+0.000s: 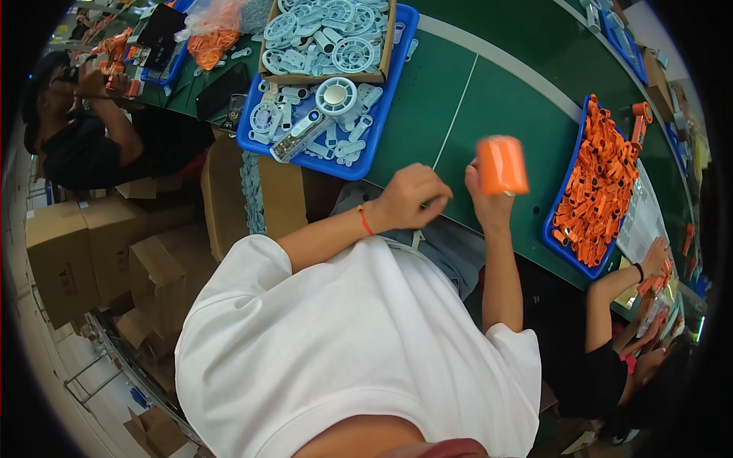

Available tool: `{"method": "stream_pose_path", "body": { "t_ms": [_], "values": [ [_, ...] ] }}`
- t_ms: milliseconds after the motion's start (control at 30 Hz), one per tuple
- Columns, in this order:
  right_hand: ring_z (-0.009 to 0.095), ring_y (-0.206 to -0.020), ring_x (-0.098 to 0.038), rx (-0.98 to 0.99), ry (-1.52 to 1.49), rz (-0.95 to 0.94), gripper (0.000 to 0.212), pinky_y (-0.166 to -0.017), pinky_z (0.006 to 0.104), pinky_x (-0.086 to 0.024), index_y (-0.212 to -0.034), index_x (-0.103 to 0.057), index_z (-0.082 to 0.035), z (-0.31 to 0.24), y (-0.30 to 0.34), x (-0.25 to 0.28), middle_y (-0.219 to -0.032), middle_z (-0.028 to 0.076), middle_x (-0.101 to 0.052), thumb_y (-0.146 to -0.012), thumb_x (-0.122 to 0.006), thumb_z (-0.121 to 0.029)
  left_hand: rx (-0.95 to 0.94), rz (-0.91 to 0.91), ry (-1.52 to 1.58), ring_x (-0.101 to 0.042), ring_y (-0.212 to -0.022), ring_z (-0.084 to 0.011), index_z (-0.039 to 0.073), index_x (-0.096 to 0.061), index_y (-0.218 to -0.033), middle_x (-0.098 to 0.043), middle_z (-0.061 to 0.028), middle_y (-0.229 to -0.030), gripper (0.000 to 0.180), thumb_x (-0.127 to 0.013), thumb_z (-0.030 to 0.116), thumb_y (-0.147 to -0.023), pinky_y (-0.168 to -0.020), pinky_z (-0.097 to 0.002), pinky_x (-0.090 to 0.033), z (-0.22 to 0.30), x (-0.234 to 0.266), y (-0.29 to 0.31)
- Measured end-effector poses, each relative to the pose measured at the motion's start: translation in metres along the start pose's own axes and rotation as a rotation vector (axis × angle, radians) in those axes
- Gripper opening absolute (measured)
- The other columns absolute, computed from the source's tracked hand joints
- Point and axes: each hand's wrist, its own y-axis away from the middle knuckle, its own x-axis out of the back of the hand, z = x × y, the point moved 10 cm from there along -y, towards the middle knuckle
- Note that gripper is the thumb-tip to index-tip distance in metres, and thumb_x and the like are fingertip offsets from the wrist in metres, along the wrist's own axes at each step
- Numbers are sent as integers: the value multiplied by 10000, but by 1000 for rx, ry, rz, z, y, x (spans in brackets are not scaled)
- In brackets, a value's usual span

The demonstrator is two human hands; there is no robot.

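Note:
Near the table's front edge my left hand [413,197] is loosely closed, its thumb pointing right; whatever its curled fingers may hold is hidden. To the right, over the green table, my right hand [489,200] grips a glossy orange cylindrical piece [502,165] from below. Motion blurs this piece, so its exact kind is unclear. Ahead and to the left, a pale blue handheld fan [319,114] with a round head and a shiny handle lies on parts in a blue tray [366,169].
Behind the fan stands a cardboard box [324,78] full of pale blue parts. A blue tray [563,200] heaped with orange parts [599,183] is at the right. People work at both sides: one person [84,145] left, another's hand [655,258] right. Cardboard boxes [84,256] stack at left.

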Motion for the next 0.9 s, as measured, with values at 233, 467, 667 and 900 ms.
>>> {"method": "stream_pose_path", "body": {
  "t_ms": [233,467,667,900],
  "values": [
    [274,-1062,-488,158,657,-395,645,-908,387,-348,-1223,-480,-51,-46,1,-29,-1133,109,-522,-642,-746,-141,-22,-94,-433,-451,-1104,-246,104,-580,-1093,-527,-53,-1119,467,-698,188,-649,-902,-416,-350,22,5,-31],
    [293,-1126,-452,61,422,-352,584,-951,370,-361,-1240,-481,-75,-24,14,-3,-1235,114,-484,-697,-694,-82,-61,-296,-649,-429,-1119,-256,104,-549,-1140,-513,-22,-1133,491,-689,229,-687,-932,-480,-310,8,-21,-37],
    [286,-1034,-514,196,464,-212,535,-901,372,-383,-1210,-506,-50,-27,20,-2,-1171,111,-527,-700,-667,-58,-214,-212,-606,-488,-964,-240,91,-575,-1035,-542,-21,-975,447,-718,289,-660,-806,-426,-381,7,-26,-38],
    [281,-992,-533,315,591,-151,548,-880,376,-388,-1185,-521,-44,-40,20,-5,-1094,109,-564,-667,-698,-78,-182,-332,-645,-489,-956,-240,91,-569,-1042,-535,-24,-977,501,-746,314,-629,-791,-412,-394,3,-31,-40]
  ]
}}
